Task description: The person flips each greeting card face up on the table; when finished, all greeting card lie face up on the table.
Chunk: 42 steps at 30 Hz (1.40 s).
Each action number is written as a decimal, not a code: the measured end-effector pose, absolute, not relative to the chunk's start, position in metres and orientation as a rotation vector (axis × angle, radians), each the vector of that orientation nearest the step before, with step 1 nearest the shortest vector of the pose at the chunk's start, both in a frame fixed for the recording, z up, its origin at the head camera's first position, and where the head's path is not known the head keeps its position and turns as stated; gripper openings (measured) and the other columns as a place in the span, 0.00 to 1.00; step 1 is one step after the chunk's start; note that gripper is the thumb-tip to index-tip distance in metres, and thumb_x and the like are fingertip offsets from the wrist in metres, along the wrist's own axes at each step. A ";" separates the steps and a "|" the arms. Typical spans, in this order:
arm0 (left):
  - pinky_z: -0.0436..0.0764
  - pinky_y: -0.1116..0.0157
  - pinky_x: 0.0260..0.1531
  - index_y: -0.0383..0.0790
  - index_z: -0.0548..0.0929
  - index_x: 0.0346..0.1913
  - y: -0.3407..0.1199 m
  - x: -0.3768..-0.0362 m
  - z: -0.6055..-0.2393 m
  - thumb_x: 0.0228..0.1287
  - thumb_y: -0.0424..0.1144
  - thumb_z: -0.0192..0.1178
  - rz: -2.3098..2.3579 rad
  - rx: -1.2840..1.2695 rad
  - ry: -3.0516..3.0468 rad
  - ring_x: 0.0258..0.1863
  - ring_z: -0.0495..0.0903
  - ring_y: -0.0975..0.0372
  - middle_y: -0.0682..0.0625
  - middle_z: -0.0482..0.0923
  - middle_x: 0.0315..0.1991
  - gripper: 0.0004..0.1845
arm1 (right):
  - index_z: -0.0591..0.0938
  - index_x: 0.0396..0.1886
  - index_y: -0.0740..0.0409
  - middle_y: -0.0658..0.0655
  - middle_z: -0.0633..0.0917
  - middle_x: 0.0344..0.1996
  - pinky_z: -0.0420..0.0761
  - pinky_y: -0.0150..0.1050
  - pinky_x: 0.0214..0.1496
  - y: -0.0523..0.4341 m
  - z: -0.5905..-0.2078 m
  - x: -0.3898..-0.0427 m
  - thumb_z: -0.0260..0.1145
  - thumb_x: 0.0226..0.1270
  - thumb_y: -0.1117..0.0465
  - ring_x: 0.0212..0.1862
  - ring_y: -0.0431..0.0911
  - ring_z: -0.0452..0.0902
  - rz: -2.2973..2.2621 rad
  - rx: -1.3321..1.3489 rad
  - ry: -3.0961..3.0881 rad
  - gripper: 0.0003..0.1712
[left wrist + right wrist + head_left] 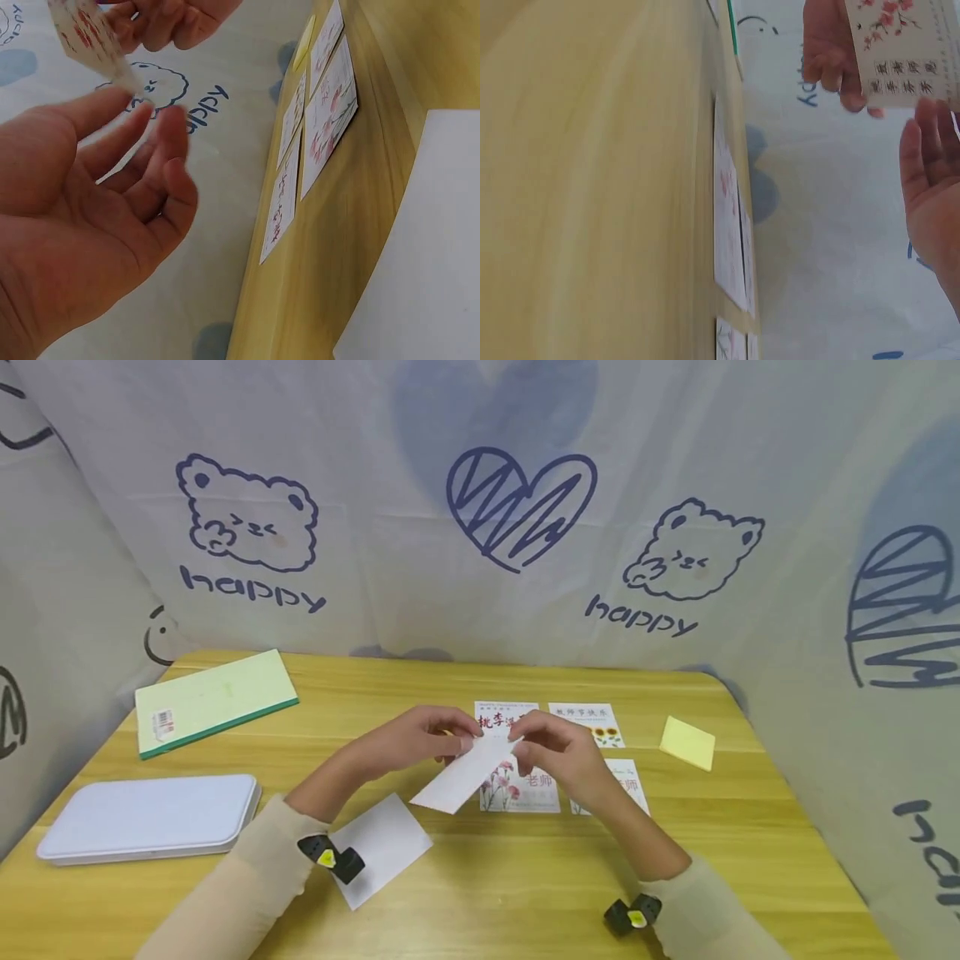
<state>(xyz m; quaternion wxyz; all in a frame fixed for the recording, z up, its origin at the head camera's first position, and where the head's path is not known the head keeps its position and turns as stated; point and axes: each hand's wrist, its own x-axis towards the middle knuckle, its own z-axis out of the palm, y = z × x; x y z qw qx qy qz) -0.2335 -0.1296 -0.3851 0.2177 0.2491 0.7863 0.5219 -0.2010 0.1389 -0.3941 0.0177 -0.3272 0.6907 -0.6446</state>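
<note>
A small printed card is held up over the table between both hands, its plain white back towards the head camera. Pink blossoms and lines of dark characters show on the front of this card in the right wrist view. My left hand pinches one upper corner between thumb and fingers. At the opposite corner, my right hand pinches the edge. Beneath and beyond the hands lie several printed cards, among them a pink-flower card and a sunflower card.
A blank white card lies by my left forearm. To the left are a white flat case and a pale green pad. A yellow sticky-note pad sits at the right. Behind the wooden table hangs a printed cloth.
</note>
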 end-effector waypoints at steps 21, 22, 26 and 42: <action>0.81 0.62 0.50 0.36 0.79 0.57 -0.136 -0.222 -0.360 0.72 0.36 0.60 1.910 0.612 2.100 0.46 0.79 0.57 0.48 0.81 0.49 0.15 | 0.80 0.40 0.68 0.53 0.81 0.25 0.78 0.31 0.29 0.147 -0.399 -0.216 0.64 0.73 0.63 0.24 0.41 0.73 -2.356 -0.613 2.233 0.09; 0.81 0.64 0.49 0.36 0.79 0.57 -0.136 -0.223 -0.360 0.71 0.36 0.61 1.918 0.603 2.107 0.45 0.79 0.58 0.49 0.81 0.48 0.15 | 0.80 0.40 0.68 0.53 0.81 0.26 0.78 0.31 0.29 0.147 -0.399 -0.216 0.64 0.73 0.62 0.24 0.41 0.73 -2.349 -0.604 2.244 0.10; 0.81 0.67 0.46 0.36 0.79 0.57 -0.136 -0.225 -0.361 0.71 0.36 0.61 1.922 0.558 2.156 0.44 0.79 0.58 0.49 0.80 0.47 0.15 | 0.80 0.45 0.67 0.56 0.81 0.28 0.79 0.32 0.30 0.147 -0.398 -0.216 0.65 0.73 0.61 0.25 0.41 0.74 -2.268 -0.576 2.342 0.12; 0.80 0.65 0.42 0.43 0.84 0.54 -0.118 -0.220 -0.369 0.72 0.37 0.59 1.567 0.730 2.287 0.41 0.79 0.55 0.46 0.81 0.47 0.12 | 0.81 0.60 0.51 0.55 0.85 0.38 0.82 0.40 0.32 0.132 -0.393 -0.198 0.65 0.73 0.60 0.31 0.49 0.81 -1.688 -0.815 2.581 0.17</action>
